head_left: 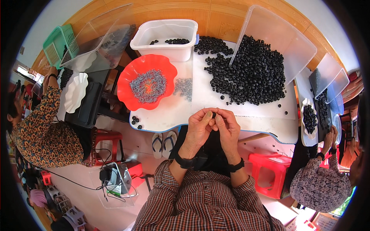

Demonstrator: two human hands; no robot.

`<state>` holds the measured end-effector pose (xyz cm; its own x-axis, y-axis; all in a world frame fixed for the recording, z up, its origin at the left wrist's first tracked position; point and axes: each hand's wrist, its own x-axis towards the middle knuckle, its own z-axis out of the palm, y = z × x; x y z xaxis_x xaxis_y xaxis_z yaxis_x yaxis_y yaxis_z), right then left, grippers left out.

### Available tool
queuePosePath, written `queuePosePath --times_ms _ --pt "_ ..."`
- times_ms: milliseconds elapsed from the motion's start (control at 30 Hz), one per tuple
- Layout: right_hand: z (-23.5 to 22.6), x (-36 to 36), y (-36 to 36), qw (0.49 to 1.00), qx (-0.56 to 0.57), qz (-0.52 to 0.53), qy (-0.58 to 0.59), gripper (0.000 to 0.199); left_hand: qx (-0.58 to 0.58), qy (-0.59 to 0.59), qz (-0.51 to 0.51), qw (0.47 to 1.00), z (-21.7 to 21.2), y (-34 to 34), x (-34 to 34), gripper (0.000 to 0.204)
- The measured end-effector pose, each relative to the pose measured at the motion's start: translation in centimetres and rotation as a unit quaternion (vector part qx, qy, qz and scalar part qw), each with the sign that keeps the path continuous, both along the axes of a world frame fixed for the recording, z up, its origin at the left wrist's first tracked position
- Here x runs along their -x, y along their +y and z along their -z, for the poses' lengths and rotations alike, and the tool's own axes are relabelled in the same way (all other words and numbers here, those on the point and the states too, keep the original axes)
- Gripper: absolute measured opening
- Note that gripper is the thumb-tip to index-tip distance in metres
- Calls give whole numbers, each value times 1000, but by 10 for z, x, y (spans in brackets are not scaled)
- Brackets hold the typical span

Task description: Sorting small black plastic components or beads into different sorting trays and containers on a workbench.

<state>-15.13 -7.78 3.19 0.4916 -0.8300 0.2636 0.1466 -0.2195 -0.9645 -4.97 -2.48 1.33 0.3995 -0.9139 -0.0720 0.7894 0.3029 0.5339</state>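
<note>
My left hand point(198, 129) and my right hand point(228, 131) meet just off the table's near edge, fingertips pressed together. Between the thumbs and fingers shows a small round black part point(214, 114); both hands pinch it. Beyond them, a large heap of the same black parts point(250, 73), some showing a hole, spills from a clear plastic bin point(287, 38) tipped on its side. To the left, a red scalloped bowl point(125, 84) holds many tiny greyish see-through pieces point(148, 85). More such pieces lie on the white table point(200, 106) beside the bowl.
A white tub point(163, 48) with some black parts stands at the back. Several black parts point(135, 121) sit at the table's near left corner. Co-workers work at side tables left and right. A red stool point(269, 173) and slippers point(163, 144) are on the floor.
</note>
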Motion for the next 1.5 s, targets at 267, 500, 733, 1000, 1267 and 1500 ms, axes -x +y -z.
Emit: queuePosePath --times_ms 267,500,733,1000,1267,1500 --pt "-5 3 2 999 -34 6 -3 21 51 60 17 997 1 1 -1 23" --pt "-12 4 3 1000 8 18 -6 20 49 44 15 998 -3 3 1 23" --pt "-19 7 0 992 115 17 44 19 -22 -42 0 999 -6 5 2 23" --pt "-16 13 -9 987 140 3 74 20 -48 -60 14 997 -5 9 -1 21" --pt "-17 17 -12 990 122 -6 73 20 -65 -67 31 995 -4 10 -2 17" --pt "-19 18 -13 989 122 -19 76 14 -75 -54 30 995 -3 10 -1 16"
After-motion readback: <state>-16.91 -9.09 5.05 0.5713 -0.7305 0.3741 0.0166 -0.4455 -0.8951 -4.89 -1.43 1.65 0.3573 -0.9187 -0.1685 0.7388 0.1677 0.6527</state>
